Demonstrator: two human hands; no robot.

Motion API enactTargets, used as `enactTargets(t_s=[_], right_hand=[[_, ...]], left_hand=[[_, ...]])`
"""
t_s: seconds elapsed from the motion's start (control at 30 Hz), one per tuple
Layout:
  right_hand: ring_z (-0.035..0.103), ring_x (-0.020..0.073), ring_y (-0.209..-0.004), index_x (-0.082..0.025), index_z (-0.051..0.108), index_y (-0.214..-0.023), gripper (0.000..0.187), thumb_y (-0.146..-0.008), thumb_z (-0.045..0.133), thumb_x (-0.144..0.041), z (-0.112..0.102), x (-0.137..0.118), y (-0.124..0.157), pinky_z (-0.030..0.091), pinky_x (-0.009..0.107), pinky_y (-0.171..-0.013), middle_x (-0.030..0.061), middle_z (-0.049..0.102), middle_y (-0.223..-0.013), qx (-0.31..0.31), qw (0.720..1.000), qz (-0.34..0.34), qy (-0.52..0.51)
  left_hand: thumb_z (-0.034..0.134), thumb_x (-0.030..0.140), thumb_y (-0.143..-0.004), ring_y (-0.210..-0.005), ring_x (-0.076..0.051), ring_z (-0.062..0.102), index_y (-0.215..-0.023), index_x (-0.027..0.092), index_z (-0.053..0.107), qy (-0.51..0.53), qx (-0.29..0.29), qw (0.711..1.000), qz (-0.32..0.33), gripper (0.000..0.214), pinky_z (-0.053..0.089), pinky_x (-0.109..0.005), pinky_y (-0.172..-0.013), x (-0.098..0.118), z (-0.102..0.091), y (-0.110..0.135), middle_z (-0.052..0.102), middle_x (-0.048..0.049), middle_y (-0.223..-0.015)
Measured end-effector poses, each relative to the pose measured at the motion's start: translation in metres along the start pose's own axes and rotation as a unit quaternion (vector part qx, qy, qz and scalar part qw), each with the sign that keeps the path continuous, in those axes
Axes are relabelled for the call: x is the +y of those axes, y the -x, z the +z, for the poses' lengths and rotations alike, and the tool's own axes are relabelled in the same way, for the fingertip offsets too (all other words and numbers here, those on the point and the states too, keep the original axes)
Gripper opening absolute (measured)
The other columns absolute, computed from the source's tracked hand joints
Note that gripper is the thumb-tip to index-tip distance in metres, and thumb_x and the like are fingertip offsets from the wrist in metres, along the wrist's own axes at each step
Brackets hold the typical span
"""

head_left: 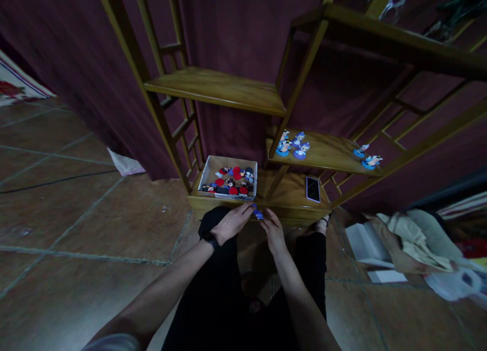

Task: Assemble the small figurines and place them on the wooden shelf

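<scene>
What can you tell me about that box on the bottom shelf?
The box is open-topped and rectangular, pale-walled, brownish inside, apparently cardboard. It rests on the left part of the wooden bottom shelf, holding small figurines with red and dark parts. The left hand is just in front of it; whether they touch is unclear.

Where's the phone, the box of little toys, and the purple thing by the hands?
Phone (313,189): head view, on the middle of its dark screen.
Box of little toys (233,161): head view, on the inside of its back wall.
Purple thing (258,215): head view, on the middle of its visible part.
</scene>
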State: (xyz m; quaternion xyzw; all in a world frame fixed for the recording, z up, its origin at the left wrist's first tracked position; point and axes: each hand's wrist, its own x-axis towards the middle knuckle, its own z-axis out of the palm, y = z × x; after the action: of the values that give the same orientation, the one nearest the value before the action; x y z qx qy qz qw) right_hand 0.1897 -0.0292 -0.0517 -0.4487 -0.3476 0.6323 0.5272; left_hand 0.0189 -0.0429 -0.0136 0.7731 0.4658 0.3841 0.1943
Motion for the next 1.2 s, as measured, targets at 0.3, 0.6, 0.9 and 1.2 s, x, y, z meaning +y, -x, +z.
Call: enactTargets(t_s=[0.3,0.6,0.9,1.2], right_hand=[[0.052,0.0216,-0.111,-0.024,0.061,-0.106,0.048,-0.059,0.07,-0.029,0.021,0.011,-0.009,0.042,0.038,-0.094,0.0041,0.06,-0.117,-0.082,0.994,-0.03,-0.066],[0.053,0.021,-0.109,-0.023,0.059,-0.11,0.047,-0.064,0.069,-0.031,0.013,0.018,-0.014,0.038,0.04,-0.097,0.0053,0.06,-0.117,-0.064,0.994,-0.093,0.002],[0.053,0.0209,-0.11,-0.021,0.057,-0.113,0.046,-0.068,0.066,-0.03,0.009,0.014,-0.009,0.036,0.041,-0.099,0.0073,0.058,-0.119,-0.061,0.992,-0.11,0.03],[0.052,0.0203,-0.109,-0.022,0.056,-0.112,0.043,-0.071,0.063,-0.03,0.008,0.007,-0.001,0.037,0.039,-0.099,0.0051,0.059,-0.117,-0.059,0.989,-0.121,0.064]], left_hand=[[0.042,0.007,-0.082,-0.118,-0.02,0.047,-0.125,0.025,0.045,-0.05,-0.05,0.997,0.026,0.047,0.039,-0.037,-0.099,0.0,-0.002,-0.001,0.049,-0.0087,-0.128],[0.039,0.003,-0.081,-0.124,-0.019,0.041,-0.131,0.022,0.036,-0.148,-0.075,0.983,0.073,0.053,0.038,-0.037,-0.1,-0.005,0.003,-0.002,0.045,-0.0099,-0.134],[0.035,-0.001,-0.079,-0.126,-0.02,0.038,-0.132,0.017,0.033,-0.187,-0.105,0.971,0.103,0.056,0.036,-0.035,-0.101,0.002,0.003,-0.003,0.043,-0.0132,-0.135],[0.041,0.007,-0.082,-0.12,-0.018,0.044,-0.126,0.023,0.041,-0.079,-0.081,0.993,0.04,0.047,0.038,-0.035,-0.099,0.004,0.005,-0.005,0.046,-0.0085,-0.132]])
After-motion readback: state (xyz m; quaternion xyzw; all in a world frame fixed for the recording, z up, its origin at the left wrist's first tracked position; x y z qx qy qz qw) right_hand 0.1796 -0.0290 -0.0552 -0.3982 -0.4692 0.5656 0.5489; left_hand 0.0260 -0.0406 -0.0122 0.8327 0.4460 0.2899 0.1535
